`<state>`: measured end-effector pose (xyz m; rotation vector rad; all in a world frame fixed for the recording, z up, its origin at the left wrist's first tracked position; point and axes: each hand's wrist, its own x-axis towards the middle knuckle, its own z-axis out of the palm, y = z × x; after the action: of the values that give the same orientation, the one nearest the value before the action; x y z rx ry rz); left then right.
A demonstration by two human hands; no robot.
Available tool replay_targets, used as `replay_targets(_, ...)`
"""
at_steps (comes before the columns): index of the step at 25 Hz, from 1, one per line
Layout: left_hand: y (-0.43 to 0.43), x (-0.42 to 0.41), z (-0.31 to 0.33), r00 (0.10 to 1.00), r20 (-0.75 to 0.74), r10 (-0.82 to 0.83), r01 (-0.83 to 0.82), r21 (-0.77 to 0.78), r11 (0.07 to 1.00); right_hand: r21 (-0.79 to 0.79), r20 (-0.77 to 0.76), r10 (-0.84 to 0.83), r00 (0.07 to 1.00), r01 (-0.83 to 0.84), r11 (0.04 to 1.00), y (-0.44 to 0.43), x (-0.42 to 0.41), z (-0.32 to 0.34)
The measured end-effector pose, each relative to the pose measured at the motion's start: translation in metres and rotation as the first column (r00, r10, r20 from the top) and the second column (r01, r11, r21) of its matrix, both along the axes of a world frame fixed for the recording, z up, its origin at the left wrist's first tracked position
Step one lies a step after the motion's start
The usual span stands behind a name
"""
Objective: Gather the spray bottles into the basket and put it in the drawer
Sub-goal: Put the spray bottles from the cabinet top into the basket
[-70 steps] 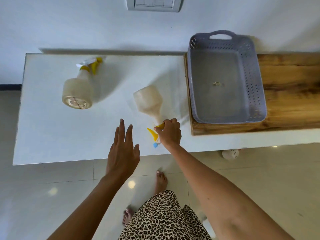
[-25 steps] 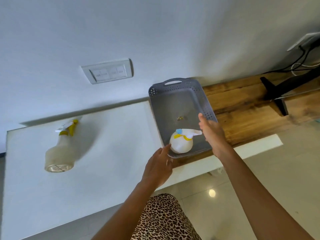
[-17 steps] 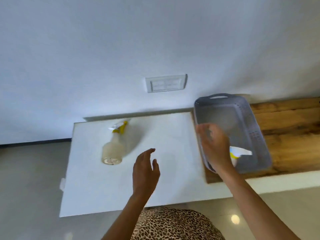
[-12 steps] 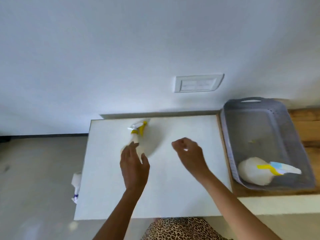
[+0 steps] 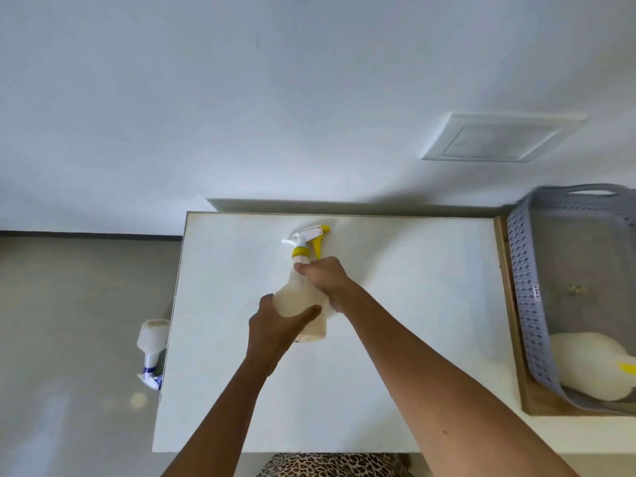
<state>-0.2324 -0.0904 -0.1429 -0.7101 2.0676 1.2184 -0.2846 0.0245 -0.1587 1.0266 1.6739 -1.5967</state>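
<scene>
Bottle [image 5: 303, 301] mid-table, toward rear edge. Left hand [image 5: 275, 333] clamped on body, right hand [image 5: 327, 282] on neck. Probably light, rigid, smooth plastic; neck safest hold. Basket [image 5: 526, 304] at right edge.

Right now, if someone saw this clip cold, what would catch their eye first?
Both hands meet on a translucent spray bottle with a yellow trigger in the middle of the white tabletop: the left hand wraps its base, the right hand grips its neck. At the far right, a grey perforated basket already holds another spray bottle. A third bottle shows below the table's left edge.
</scene>
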Motion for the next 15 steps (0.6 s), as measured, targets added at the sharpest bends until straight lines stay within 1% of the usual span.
replay_targets(2, 0.002, 0.001, 0.004, 0.999, -0.042, 0.014, -0.013, 0.010, 1.000, -0.016, -0.045, -0.058, 0.997, 0.057, 0.998, 0.004, 0.005, 0.009)
replay_targets(3, 0.004, 0.001, 0.010, 0.999, -0.046, 0.025, -0.023, 0.050, 0.998, -0.042, -0.076, -0.104, 0.992, 0.101, 0.994, 0.011, 0.011, 0.017)
replay_targets(5, 0.011, 0.001, 0.029, 1.000, -0.014, 0.027, -0.023, 0.202, 0.979, -0.186, -0.138, -0.237, 0.962, 0.210, 0.960, 0.036, 0.024, 0.038)
replay_targets(7, 0.020, -0.003, 0.052, 0.998, -0.006, -0.054, 0.053, 0.354, 0.934, -0.364, -0.161, -0.395, 0.904, 0.318, 0.875, 0.073, 0.035, 0.068)
replay_targets(8, 0.026, -0.005, 0.063, 0.993, -0.010, -0.114, 0.108, 0.422, 0.900, -0.431, -0.185, -0.444, 0.877, 0.334, 0.838, 0.094, 0.039, 0.084)
replay_targets(9, 0.036, -0.008, 0.077, 0.983, -0.018, -0.185, 0.170, 0.491, 0.854, -0.483, -0.240, -0.472, 0.848, 0.317, 0.816, 0.118, 0.043, 0.103)
replay_targets(12, 0.080, -0.014, 0.116, 0.928, -0.053, -0.368, 0.308, 0.662, 0.684, -0.607, -0.444, -0.496, 0.746, 0.156, 0.779, 0.190, 0.055, 0.167)
replay_targets(13, 0.097, -0.016, 0.128, 0.906, -0.061, -0.419, 0.337, 0.702, 0.627, -0.614, -0.485, -0.481, 0.730, 0.107, 0.782, 0.214, 0.059, 0.186)
replay_targets(15, 0.136, -0.020, 0.147, 0.856, -0.072, -0.512, 0.378, 0.764, 0.524, -0.570, -0.563, -0.403, 0.722, 0.015, 0.822, 0.264, 0.071, 0.214)
